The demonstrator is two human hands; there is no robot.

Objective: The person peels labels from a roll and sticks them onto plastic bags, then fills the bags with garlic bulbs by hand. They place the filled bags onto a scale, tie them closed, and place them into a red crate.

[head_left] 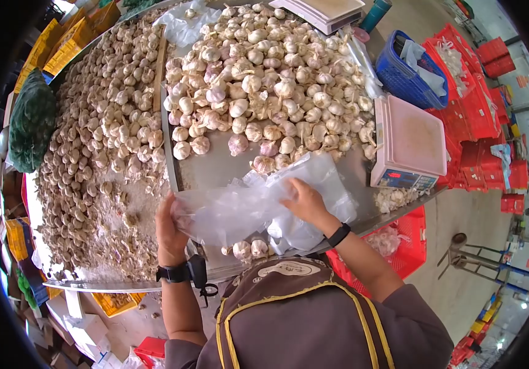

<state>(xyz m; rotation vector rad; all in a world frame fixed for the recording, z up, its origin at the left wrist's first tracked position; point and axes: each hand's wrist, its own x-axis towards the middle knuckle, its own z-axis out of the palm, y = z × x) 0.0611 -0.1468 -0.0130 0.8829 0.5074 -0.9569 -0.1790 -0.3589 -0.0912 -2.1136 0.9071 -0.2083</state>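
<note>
A clear plastic bag (230, 212) stretches sideways between my two hands above the near edge of the metal table. Its left end is gripped by my left hand (171, 224), whose fingers are partly hidden by the plastic. My right hand (304, 200) pinches the bag's right part, over a stack of more clear bags (320, 184). Just beyond lies a big heap of garlic bulbs (264, 80). A few loose garlic bulbs (250, 248) rest in front of the bag, close to my body.
A scale (409, 144) stands at right, beside a blue basket (409, 71) and stacked red crates (467, 104). Left of a divider (167, 141) spread many smaller garlic bulbs (92, 123). A red crate (412, 243) sits below the table edge. Another scale (326, 12) is at the back.
</note>
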